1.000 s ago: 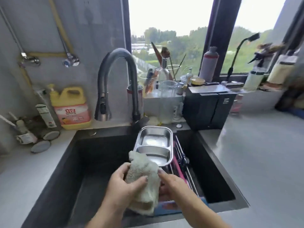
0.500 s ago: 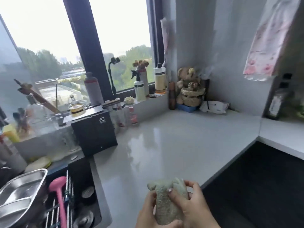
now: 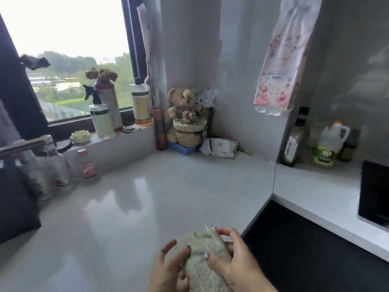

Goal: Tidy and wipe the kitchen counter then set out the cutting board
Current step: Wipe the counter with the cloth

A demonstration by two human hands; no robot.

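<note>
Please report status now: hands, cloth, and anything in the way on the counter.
Left hand and right hand both grip the cloth, held above the counter. Nothing blocks the middle. Bottles stand along the back.

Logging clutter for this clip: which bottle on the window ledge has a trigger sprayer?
The pale cream spray bottle at the ledge's front, with a dark trigger head. The amber-based bottle to its right has only a plain black cap.

Bunched pale cloth [image 3: 202, 262] above glossy white counter [image 3: 130, 207].
</note>
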